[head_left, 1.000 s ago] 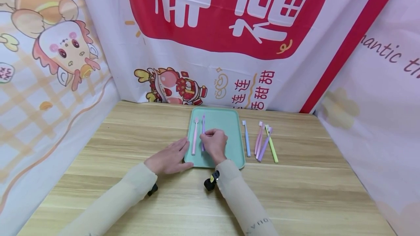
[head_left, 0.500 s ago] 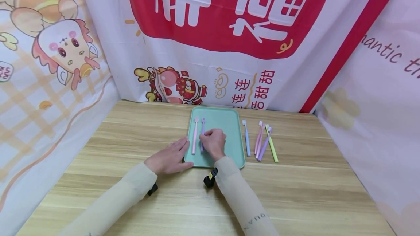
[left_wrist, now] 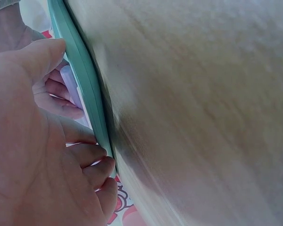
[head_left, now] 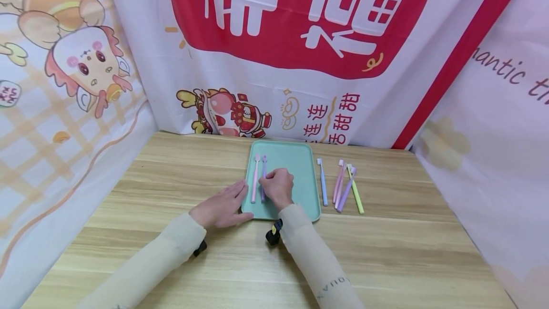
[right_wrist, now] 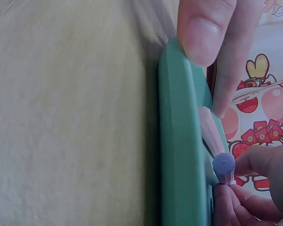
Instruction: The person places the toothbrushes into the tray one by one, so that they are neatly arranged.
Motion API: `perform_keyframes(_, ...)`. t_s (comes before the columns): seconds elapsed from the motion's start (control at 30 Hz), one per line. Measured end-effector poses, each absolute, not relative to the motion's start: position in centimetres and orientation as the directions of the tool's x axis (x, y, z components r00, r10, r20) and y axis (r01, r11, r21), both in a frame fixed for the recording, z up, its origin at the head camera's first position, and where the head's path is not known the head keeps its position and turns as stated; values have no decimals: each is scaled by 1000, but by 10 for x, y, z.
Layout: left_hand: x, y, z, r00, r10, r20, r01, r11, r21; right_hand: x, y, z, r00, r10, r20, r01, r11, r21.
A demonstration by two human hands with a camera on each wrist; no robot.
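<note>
A mint-green tray lies on the wooden table. On its left side a pink toothbrush lies lengthwise. Beside it, roughly parallel, is a purple toothbrush. My right hand pinches the purple toothbrush by its handle, between thumb and fingers, as the right wrist view shows. With fingers extended, my left hand rests at the tray's left edge, its thumb at the near left corner. The left wrist view shows its fingertips along the tray's rim.
Right of the tray, a blue toothbrush lies by itself. Farther right is a loose group with pink toothbrushes, a purple one and a yellow-green one, partly overlapping. Printed cloth hangs behind the table.
My right hand has shifted slightly left, bringing the purple toothbrush closer to the pink one and a little nearer to me. My left hand stays where it was.
</note>
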State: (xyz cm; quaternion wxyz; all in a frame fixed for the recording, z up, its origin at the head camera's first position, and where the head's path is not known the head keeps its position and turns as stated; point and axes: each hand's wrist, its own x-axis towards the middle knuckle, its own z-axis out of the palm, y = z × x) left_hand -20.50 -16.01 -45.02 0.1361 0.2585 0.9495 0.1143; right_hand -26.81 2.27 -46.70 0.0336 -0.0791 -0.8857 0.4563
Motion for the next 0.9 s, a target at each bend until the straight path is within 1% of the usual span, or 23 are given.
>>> perform_keyframes(0.23,-206,-160,-451,-830,519,-203,455,841,293,-270,22,-469,-985,170,-1,104,597,-796)
perform_keyframes(0.57,-205,-159,-450,-830,519,-206,451,840,301,-272,22,-468,-987,159,-41,129,600,-789)
perform_keyframes(0.9,-205,-159,-450,-830,517,-210,449,842,298,-271,21,-468,-985,164,-47,138,600,-788)
